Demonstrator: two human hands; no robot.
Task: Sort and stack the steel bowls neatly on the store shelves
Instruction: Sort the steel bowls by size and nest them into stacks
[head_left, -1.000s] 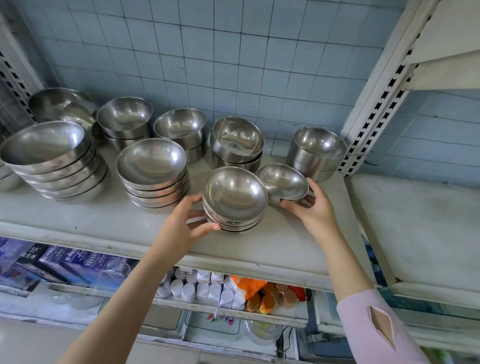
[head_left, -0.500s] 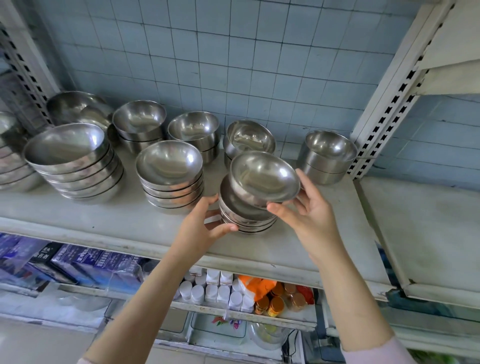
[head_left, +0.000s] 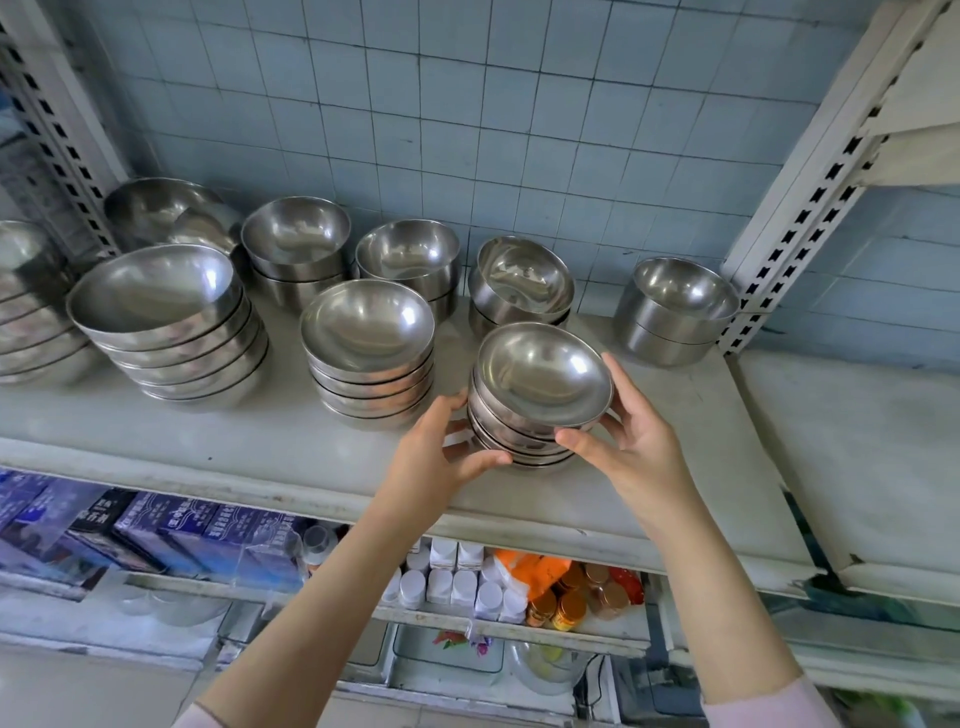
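A small steel bowl sits tilted on top of a low stack of steel bowls near the front of the white shelf. My right hand grips the top bowl's right rim with thumb and fingers. On the stack's left side my left hand holds the lower bowls, thumb under the front. Other bowl stacks stand around: a middle stack, a large left stack and several deeper stacks along the wall.
A pair of deep bowls stands at the shelf's right end by the slotted upright. A second white shelf lies to the right. Below are blue boxes, white bottles and gold-capped jars.
My right hand lifted the small bowl from the shelf beside the stack and brought it left onto the stack's top. My left hand stayed on the stack's left side.
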